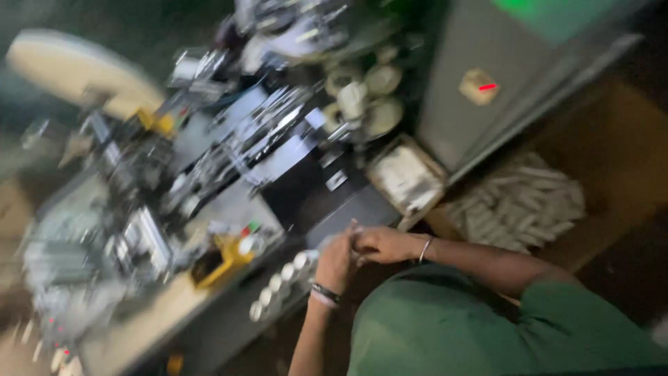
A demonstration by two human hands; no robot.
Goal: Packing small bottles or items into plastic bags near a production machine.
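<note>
Both hands, left point(335, 263) and right point(379, 244), pinch something small, blurred, below a tan tray point(406, 179).

Two hands met at the bench edge, the left hand point(335, 263) and the right hand point(381, 244), one wristband on each. Along the bench front ran a row of about six pale knobs point(278, 285), though blur made the count rough. One yellow part point(226, 261) lay near them. Farther back sat a cluster of about five pale spools point(362, 97); blur hid the exact number. One flat tray point(407, 179) stood beside one grey cabinet point(501, 83). One heap of white tubes point(518, 202) lay there, too many and too smeared to count.
</note>
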